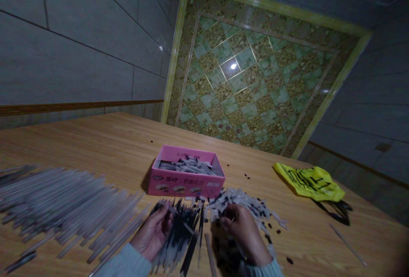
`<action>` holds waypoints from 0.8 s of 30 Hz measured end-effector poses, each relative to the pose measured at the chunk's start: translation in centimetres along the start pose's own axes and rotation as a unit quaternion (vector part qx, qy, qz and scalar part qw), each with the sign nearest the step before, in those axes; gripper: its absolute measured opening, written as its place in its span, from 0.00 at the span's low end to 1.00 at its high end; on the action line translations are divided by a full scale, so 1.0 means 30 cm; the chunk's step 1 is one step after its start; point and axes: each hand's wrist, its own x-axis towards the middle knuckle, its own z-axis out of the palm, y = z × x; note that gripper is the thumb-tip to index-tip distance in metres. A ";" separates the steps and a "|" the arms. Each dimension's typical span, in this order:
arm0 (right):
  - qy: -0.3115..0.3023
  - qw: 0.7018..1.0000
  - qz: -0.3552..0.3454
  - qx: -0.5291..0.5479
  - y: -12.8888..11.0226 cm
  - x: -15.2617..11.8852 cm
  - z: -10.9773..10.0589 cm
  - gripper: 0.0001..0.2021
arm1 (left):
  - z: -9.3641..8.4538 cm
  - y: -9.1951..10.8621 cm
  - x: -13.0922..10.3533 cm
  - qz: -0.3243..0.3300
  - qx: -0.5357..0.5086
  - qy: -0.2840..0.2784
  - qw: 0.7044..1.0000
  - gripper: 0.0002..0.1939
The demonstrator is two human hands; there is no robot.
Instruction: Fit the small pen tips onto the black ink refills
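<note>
My left hand is closed, palm up, with fingers curled over the left edge of a bundle of thin dark sticks. A pale bit shows at its fingertips, too blurred to name. My right hand is closed in a pinch beside a heap of small white and black pieces. What sits between those fingertips is too small to make out. Behind both hands stands an open pink box, holding a pile of thin grey-white sticks. Many clear, thin tubes lie side by side at the left.
A yellow bag with black marks and dark straps lies at the right of the wooden table. One thin tube lies below it. Several black bits are scattered about. Tiled walls rise behind the table.
</note>
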 end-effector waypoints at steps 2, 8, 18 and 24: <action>-0.016 0.997 0.002 -0.073 0.010 -0.012 0.009 0.01 | 0.000 0.002 0.001 -0.008 -0.014 0.002 1.000 0.07; -0.019 0.983 -0.012 -0.184 0.008 -0.037 0.064 0.07 | -0.014 0.008 0.017 -0.023 -0.056 -0.001 0.998 0.10; -0.049 0.980 -0.007 -0.191 0.012 -0.037 0.104 0.08 | -0.022 0.004 0.025 -0.012 -0.053 -0.006 0.999 0.10; -0.020 0.987 -0.004 -0.161 -0.016 -0.037 0.119 0.07 | -0.010 -0.003 0.012 0.017 -0.012 0.001 1.000 0.08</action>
